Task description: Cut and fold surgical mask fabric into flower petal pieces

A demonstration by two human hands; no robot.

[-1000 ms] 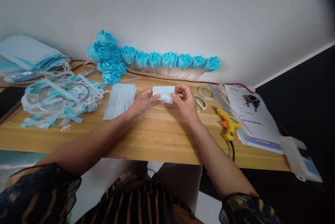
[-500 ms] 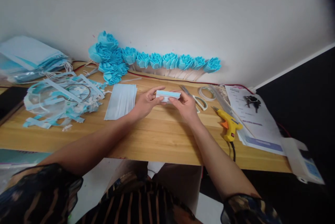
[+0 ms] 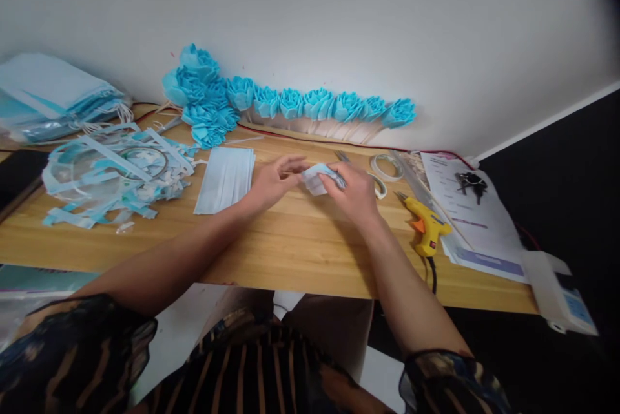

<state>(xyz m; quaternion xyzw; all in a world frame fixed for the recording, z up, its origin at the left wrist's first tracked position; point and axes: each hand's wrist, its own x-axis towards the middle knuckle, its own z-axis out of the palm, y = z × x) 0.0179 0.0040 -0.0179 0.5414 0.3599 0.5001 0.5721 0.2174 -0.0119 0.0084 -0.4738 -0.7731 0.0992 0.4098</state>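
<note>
My right hand (image 3: 356, 193) pinches a folded piece of light-blue face-mask fabric (image 3: 314, 180) between thumb and fingers, above the wooden table. Just left of it is my left hand (image 3: 272, 183), thumb and fingers apart; its thumb tip comes close to the fabric's edge, and whether they touch I cannot tell. A stack of flat, pleated mask sheets (image 3: 225, 180) lies beside my left wrist. Behind my right hand, scissors (image 3: 380, 186) with pale handles are partly covered.
Blue fabric flowers (image 3: 317, 104) on sticks lean along the wall. Cut strips (image 3: 121, 175) heap at left, near bagged masks (image 3: 53, 94) and a dark flat object (image 3: 19, 178). At right are a tape roll (image 3: 387, 168), yellow glue gun (image 3: 426, 227), papers (image 3: 477, 233) and keys (image 3: 471, 185).
The fabric was held level between both hands; now my right hand alone grips it, turned and tilted. My left fingers have come off it and spread. The view has shifted slightly.
</note>
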